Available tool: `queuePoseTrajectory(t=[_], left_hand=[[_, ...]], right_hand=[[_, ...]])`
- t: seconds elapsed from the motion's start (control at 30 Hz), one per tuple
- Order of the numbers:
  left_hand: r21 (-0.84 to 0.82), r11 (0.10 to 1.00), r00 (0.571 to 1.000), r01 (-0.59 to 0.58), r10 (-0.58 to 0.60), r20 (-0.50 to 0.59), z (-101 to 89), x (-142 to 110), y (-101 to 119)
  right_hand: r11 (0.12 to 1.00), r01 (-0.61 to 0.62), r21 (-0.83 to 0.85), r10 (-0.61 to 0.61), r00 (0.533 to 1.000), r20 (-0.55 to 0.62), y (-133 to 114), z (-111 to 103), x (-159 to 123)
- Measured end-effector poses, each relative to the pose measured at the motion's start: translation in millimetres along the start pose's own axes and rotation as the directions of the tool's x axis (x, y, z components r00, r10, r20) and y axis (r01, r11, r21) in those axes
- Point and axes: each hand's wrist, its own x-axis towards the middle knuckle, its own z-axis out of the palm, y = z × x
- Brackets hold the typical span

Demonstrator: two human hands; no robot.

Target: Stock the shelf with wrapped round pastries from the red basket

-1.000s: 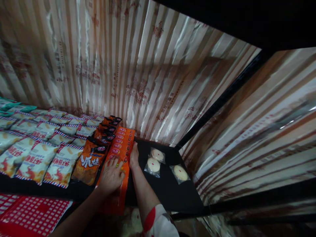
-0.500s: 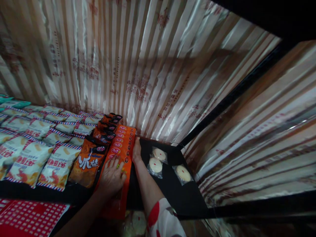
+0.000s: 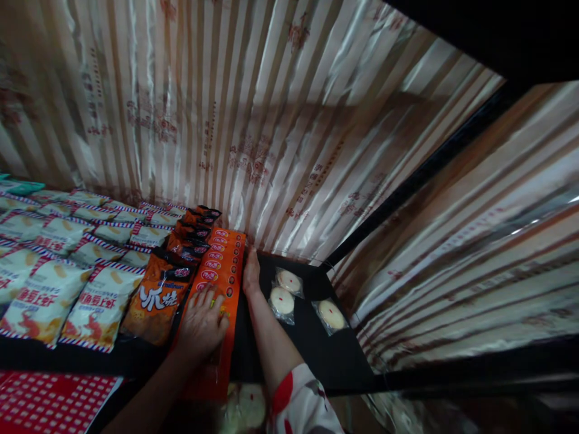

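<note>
Overlapping orange packets (image 3: 231,265) lie in a row running back toward the curtain, their round logos showing one behind another. My left hand (image 3: 204,322) rests flat on top of the front ones, fingers stretched out and spread a little. Along the right edge of the row stands my right hand (image 3: 251,272), its fingers extended and its palm side against or just beside the packets; the exact contact is hard to see. Just left of the row is a darker orange-and-black snack bag (image 3: 158,298), with several more like it behind.
Several white snack bags (image 3: 97,304) fill the shelf's left side. Round pale crackers in clear wrap (image 3: 283,301) lie on the black shelf (image 3: 316,358) at right. A striped curtain (image 3: 190,120) hangs behind, a black post (image 3: 407,181) stands right, and a red checked sheet (image 3: 54,398) is below.
The view has shifted slightly, so the bags sit a little further left. Both hands stay at nearly the same place on and beside the orange packets.
</note>
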Motion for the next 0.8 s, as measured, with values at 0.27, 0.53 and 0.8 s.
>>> queuePoseTrajectory(t=[0.27,0.53,0.8], left_hand=[[0.007,1.0,1.0,-0.002,0.002,-0.01,-8.3,-2.7,0.9],[0.069,0.995,0.997,-0.074,0.074,0.002,-14.2,-5.3,6.8],[0.056,0.996,0.997,-0.073,0.073,-0.008,-23.6,-11.1,17.8]], right_hand=[[0.991,-0.093,0.098,0.087,0.994,0.064,-23.5,-41.8,-132.5],[1.0,-0.008,-0.024,0.01,0.996,0.089,-12.7,-57.5,-203.2],[0.997,-0.011,-0.08,0.02,0.993,0.12,-24.5,-65.2,-212.9]])
